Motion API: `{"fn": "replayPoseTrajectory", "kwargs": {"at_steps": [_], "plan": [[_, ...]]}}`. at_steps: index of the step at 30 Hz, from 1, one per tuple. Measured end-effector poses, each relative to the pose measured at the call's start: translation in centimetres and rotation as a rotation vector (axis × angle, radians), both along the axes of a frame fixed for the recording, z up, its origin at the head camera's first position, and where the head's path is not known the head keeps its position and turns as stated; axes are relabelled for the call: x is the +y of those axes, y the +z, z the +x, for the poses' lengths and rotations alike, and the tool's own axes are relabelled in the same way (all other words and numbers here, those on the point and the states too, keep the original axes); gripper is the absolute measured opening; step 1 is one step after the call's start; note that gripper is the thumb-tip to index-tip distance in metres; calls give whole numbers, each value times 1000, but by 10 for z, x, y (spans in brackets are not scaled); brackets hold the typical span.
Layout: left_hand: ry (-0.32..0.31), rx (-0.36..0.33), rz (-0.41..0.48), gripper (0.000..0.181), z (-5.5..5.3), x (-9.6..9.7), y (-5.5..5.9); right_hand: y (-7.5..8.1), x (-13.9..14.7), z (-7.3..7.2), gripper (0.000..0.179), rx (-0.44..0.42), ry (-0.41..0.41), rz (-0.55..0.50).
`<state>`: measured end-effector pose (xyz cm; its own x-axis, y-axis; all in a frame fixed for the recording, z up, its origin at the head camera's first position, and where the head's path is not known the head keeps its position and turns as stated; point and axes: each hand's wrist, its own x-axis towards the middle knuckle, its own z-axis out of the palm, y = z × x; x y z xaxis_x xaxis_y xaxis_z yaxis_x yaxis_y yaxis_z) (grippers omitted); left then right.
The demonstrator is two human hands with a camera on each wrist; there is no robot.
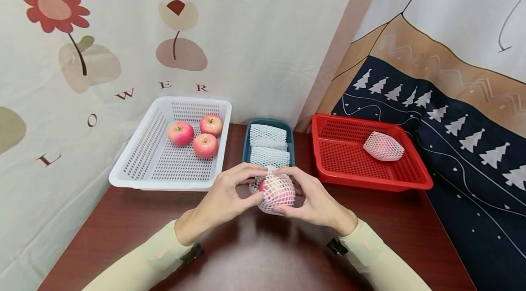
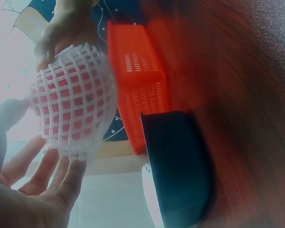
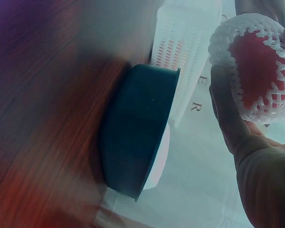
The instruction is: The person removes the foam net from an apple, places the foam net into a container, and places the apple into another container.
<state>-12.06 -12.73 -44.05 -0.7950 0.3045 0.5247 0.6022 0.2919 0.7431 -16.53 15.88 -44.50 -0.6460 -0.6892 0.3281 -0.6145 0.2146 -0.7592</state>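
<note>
Between both hands, above the table, is an apple [image 1: 277, 194] in a white foam net [image 2: 71, 102]. From the left side my left hand [image 1: 230, 193] holds it, thumb in front and fingers about the netted fruit. On the other side my right hand [image 1: 314, 197] grips it, thumb low and fingers near the top. Bare red skin shows through a gap in the net in the right wrist view. Just behind the hands stands a dark teal tray [image 3: 137, 128] with folded white foam nets [image 1: 269, 137] in it.
A white basket [image 1: 123, 167] at the left has three bare apples [image 1: 205, 145] in its right half. At the right, a red basket [image 1: 341, 158] contains one netted apple [image 1: 384, 146]. Printed curtains [image 1: 263, 44] hang behind the brown table [image 1: 263, 259].
</note>
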Motion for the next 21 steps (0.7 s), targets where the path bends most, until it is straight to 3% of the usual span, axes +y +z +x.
{"fn": "replayPoseTrajectory", "kwargs": {"at_steps": [11, 21], "plan": [[21, 1, 28, 50, 0, -2, -3, -3, -2, 1, 78, -16, -39, -7], [-1, 50, 55, 50, 1, -1, -2, -5, -3, 1, 69, -116, -50, -67]]}}
